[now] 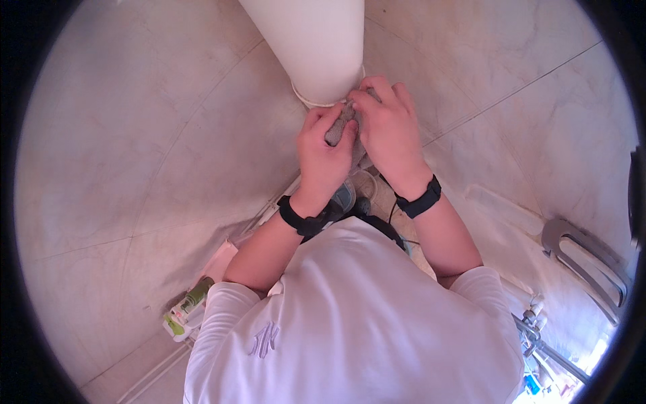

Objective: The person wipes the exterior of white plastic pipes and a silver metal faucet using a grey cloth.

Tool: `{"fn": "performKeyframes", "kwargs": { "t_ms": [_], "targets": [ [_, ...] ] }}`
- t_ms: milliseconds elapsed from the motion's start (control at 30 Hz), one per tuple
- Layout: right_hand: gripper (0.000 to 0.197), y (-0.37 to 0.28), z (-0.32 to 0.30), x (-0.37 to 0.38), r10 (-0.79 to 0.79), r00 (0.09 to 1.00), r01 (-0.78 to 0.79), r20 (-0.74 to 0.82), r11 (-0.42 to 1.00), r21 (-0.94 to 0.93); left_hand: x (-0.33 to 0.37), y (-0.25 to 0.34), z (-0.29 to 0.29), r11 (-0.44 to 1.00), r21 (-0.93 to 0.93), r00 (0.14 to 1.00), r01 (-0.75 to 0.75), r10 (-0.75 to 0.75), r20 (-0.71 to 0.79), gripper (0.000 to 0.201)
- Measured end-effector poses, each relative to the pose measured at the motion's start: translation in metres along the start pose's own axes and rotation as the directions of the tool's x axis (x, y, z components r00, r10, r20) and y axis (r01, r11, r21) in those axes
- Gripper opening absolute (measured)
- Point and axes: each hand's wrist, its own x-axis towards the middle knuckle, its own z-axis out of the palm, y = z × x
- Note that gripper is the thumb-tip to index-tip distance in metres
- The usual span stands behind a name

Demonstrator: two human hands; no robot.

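Note:
My left hand (323, 153) and my right hand (395, 136) are close together at top centre, fingers curled. Between them is a bunched grey cloth (334, 135), pinched by the left thumb and fingers and gripped by the right fingers too. Right above the fingertips is the rounded end of a wide white cylinder (323, 50), with a thin pale rim around it. Fingers of both hands are near or against that rim; exact contact cannot be made out. Part of the cloth is hidden behind the hands.
Marble-patterned tiled walls (134, 135) surround me on both sides. A grey curved handle (585, 262) is at the right. Metal pipes (548, 347) run at the lower right. A green-and-white bottle (190, 306) stands at the lower left.

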Motion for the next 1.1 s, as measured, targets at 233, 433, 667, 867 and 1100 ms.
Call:
{"fn": "performKeyframes", "kwargs": {
  "t_ms": [233, 433, 667, 867, 1100],
  "targets": [
    [0.02, -0.022, 0.008, -0.006, -0.048, 0.998, 0.052, 0.026, 0.986, -0.156, -0.016, -0.01, -0.015, 0.989, 0.011, 0.988, 0.15, -0.151, 0.015, 0.027],
    [0.028, -0.052, 0.059, -0.014, -0.028, 0.994, 0.032, 0.107, 0.999, -0.036, -0.039, -0.044, -0.05, 0.967, -0.043, 0.964, 0.253, -0.255, -0.08, 0.024],
    [0.018, -0.057, 0.057, -0.074, -0.042, 0.988, -0.01, 0.152, 0.947, 0.322, -0.076, -0.057, -0.116, 0.969, 0.21, 0.966, 0.129, -0.171, 0.195, 0.039],
    [0.028, -0.006, 0.088, -0.171, 0.354, 0.85, -0.514, 0.39, 0.723, 0.463, -0.133, -0.095, -0.134, 0.851, 0.124, 0.699, 0.511, -0.495, 0.516, 0.054],
    [0.046, -0.013, 0.108, -0.224, 0.634, 0.594, -0.784, 0.494, 0.594, 0.18, -0.17, -0.096, -0.143, 0.787, 0.108, 0.603, 0.608, -0.546, 0.582, 0.055]
  ]
}}
